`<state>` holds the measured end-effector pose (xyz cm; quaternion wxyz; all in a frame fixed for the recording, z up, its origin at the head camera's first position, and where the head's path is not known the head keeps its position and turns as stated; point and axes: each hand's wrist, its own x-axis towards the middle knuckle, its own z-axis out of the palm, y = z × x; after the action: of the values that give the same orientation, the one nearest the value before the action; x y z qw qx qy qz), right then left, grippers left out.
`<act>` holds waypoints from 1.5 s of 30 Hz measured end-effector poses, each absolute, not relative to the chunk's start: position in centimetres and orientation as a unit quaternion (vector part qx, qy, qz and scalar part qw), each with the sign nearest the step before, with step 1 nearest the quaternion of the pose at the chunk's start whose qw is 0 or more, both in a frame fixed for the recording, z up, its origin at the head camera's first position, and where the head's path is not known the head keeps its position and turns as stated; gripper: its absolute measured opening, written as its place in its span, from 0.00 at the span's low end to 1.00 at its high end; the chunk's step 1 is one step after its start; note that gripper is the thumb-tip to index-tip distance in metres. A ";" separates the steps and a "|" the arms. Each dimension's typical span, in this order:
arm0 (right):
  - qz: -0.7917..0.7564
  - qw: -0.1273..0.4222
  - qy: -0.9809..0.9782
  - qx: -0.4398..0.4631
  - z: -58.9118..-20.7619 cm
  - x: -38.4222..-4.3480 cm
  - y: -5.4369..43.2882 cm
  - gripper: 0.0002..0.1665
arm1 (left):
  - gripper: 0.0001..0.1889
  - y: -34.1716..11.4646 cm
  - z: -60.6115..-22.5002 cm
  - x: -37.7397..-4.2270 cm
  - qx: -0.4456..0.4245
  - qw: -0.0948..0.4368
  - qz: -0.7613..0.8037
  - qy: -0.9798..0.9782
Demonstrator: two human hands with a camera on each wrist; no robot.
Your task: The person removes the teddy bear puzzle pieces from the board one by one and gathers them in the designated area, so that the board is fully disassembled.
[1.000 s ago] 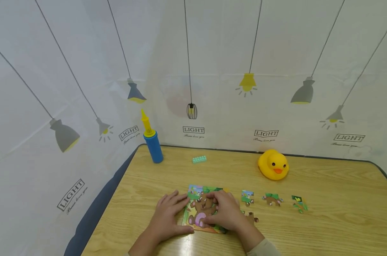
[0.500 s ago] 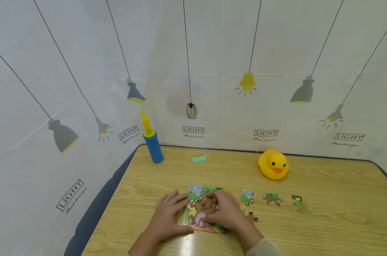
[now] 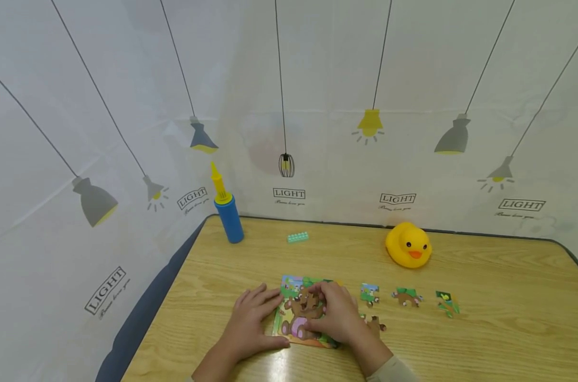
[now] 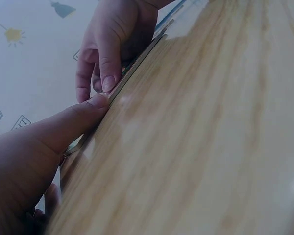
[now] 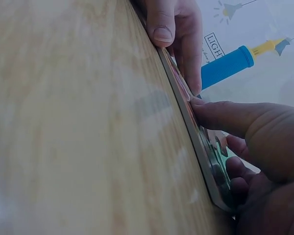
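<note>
Blue and yellow plastic marks the pump (image 3: pixel 229 220), upright at the far left of the table (image 3: pixel 508 302). Next comes the left hand (image 3: pixel 250 323), fingers extended to the left edge of the puzzle (image 3: pixel 295 307), thumb along its near edge, bracing rather than gripping. The puzzle lies flat between the 2 hands, which sit apart; a teal toy brick (image 3: pixel 298 237) rests well beyond it.

Over the right part arches the right hand (image 3: pixel 340 314), fingers bent, thumb down on the picture; whether it pinches a piece I cannot tell.

This looks like fitting or pressing a piece in. To do it well, brace the corner with the left hand, line up tabs and notches, then press straight down so neighbouring pieces don't lift.

The printed bear (image 3: pixel 300 317) has its head toward the far side, feet toward the near; the puzzle is turned slightly, right side nearer. With its right edge partly covered, its long axis is unclear.

Farther right lie 4 loose pieces: sky-and-green piece (image 3: pixel 369 293), brown piece (image 3: pixel 376 324), green-topped piece (image 3: pixel 407 297) and dark-green piece (image 3: pixel 447 304), with a yellow duck (image 3: pixel 407 246) behind.
</note>
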<state>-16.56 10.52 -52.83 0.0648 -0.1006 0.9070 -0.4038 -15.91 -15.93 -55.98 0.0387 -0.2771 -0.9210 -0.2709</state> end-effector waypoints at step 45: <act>-0.298 -0.168 0.899 -0.273 -54.4 -14.9 12.8 0.32 | 0.55 -15.8 -56.2 -16.1 -0.279 0.046 -0.265 -0.922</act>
<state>-14.90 12.81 -54.43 -0.1681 -0.2734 0.8988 -0.2985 -16.06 -15.79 -56.20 0.0459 -0.2787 -0.9220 -0.2646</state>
